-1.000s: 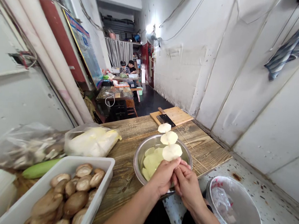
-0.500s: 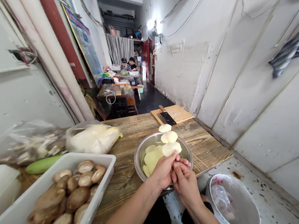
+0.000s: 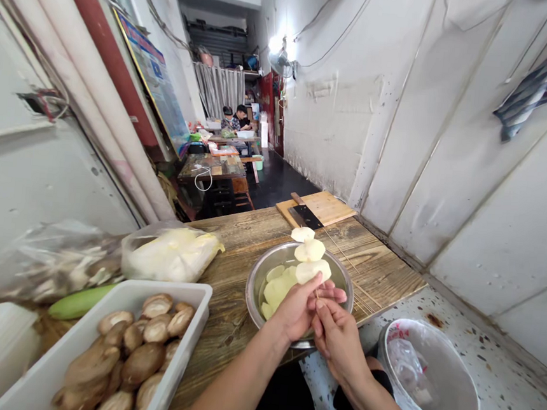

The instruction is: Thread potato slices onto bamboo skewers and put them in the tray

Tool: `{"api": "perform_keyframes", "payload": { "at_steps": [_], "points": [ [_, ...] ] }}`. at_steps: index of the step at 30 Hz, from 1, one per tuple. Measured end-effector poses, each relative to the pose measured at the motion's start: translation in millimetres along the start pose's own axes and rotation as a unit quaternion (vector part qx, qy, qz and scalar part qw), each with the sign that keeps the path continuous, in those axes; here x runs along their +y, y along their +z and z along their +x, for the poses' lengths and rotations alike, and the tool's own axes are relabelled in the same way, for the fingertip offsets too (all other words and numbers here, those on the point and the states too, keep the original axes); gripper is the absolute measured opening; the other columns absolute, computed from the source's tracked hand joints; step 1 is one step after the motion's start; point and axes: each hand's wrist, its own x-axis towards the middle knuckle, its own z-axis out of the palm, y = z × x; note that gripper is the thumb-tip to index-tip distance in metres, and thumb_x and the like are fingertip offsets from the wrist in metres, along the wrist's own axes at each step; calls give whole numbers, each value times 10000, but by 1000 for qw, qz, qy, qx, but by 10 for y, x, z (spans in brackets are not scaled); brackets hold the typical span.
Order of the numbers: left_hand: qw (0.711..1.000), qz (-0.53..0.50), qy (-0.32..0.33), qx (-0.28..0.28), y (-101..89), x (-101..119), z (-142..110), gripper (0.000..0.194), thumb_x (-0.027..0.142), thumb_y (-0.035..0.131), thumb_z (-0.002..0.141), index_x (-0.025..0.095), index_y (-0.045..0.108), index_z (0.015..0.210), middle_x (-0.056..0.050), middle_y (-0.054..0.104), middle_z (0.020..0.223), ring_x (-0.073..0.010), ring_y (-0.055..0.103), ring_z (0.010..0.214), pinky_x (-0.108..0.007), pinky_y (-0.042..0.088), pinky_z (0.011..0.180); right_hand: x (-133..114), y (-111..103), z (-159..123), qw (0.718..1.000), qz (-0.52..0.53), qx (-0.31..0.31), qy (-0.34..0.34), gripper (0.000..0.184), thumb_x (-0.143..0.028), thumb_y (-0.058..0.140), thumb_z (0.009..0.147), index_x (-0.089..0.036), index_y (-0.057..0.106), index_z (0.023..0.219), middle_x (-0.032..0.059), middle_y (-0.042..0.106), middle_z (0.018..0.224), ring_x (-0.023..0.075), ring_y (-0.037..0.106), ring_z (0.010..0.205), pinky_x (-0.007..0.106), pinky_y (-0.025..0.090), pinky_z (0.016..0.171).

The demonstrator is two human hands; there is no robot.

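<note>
Three pale potato slices [image 3: 313,271] are threaded in a row on a thin wooden skewer [image 3: 317,294], above a metal bowl [image 3: 250,292]. My left hand [image 3: 299,309] holds the lowest slice, thumb against its near edge and other fingers behind. My right hand [image 3: 336,330] is closed in a pinch on the lower end of the skewer, just below my left fingers. More loose potato slices [image 3: 277,288] lie in the bowl. The middle slice [image 3: 309,251] and the farthest slice [image 3: 302,234] are spaced along the stick.
A cleaver [image 3: 306,216] rests on a cutting board [image 3: 330,208]. Loose skewers [image 3: 364,296] lie right of the bowl. To the left are a white tray [image 3: 203,307] of mushrooms, a bagged pale vegetable [image 3: 168,253] and a green vegetable [image 3: 80,301]. A lined bin [image 3: 469,401] stands right.
The lowest slice has shifted slightly left and my left fingers have loosened a little, showing a bit of skewer between my hands. Otherwise the scene is nearly the same.
</note>
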Motion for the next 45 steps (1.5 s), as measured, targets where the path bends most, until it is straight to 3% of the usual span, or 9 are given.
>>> {"api": "perform_keyframes", "payload": {
  "at_steps": [4, 13, 16, 20, 22, 24, 26, 35, 45],
  "points": [
    [997, 12, 27, 65, -82, 251, -28, 425, 456, 670, 727, 135, 627, 1002, -119, 682, 982, -217, 645, 893, -286, 506, 689, 38, -44, -32, 999, -42, -11, 1, 380, -545, 626, 742, -178, 536, 703, -110, 397, 382, 9, 194, 262, 153, 104, 286],
    [955, 112, 225, 158, -164, 430, 98, 412, 309, 812, 553, 113, 629, 867, -47, 684, 763, -148, 632, 640, -254, 497, 617, 124, -99, -68, 964, -243, -19, -105, 333, -459, 525, 858, -166, 637, 746, -57, 450, 414, 81, 354, 380, 212, 308, 431],
    [961, 104, 209, 147, -108, 429, 76, 441, 297, 820, 532, 118, 618, 880, -51, 682, 753, -162, 640, 646, -263, 501, 608, 106, -113, -99, 956, -276, -28, -99, 361, -455, 463, 889, -172, 628, 738, -51, 470, 434, 88, 375, 373, 219, 322, 438],
    [972, 114, 180, 100, -65, 476, -10, 434, 308, 809, 564, 119, 608, 899, -64, 682, 778, -169, 645, 659, -276, 509, 614, -174, -237, -54, 920, -354, -145, -88, 377, -423, 467, 893, -189, 601, 630, -20, 550, 508, 109, 469, 430, 213, 319, 438],
    [972, 124, 179, 85, -51, 485, -60, 435, 307, 801, 584, 129, 604, 929, -61, 683, 808, -163, 644, 667, -280, 509, 634, -399, -278, 61, 895, -406, -87, -164, 338, -400, 565, 839, -192, 614, 577, -14, 556, 522, 123, 484, 495, 220, 334, 485],
    [972, 136, 179, 74, -31, 474, -102, 460, 304, 796, 596, 142, 600, 979, -58, 684, 843, -158, 643, 678, -283, 507, 660, -594, -262, 233, 903, -378, -34, -204, 233, -381, 599, 813, -200, 675, 687, 1, 621, 630, 140, 529, 588, 227, 377, 546],
    [971, 150, 175, 66, -12, 450, -129, 487, 301, 797, 597, 151, 600, 1016, -60, 684, 874, -156, 642, 696, -282, 501, 681, -704, -192, 423, 939, -279, -76, -184, 212, -389, 623, 781, -193, 700, 808, 23, 679, 799, 161, 580, 724, 236, 432, 628],
    [966, 196, 141, 90, -44, 411, -136, 428, 317, 802, 564, 121, 617, 896, -52, 668, 748, -143, 614, 591, -264, 482, 600, -547, -21, 808, 945, -253, -83, -192, 295, -413, 589, 797, -150, 678, 697, -8, 607, 628, 112, 504, 558, 207, 405, 512],
    [945, 267, 143, 127, -92, 429, -103, 385, 255, 743, 611, 151, 644, 968, -53, 688, 758, -176, 636, 606, -260, 487, 566, -476, 3, 788, 908, -287, -62, -297, 186, -350, 571, 826, -201, 634, 733, 44, 599, 889, 194, 550, 887, 284, 425, 811]
  ]
}}
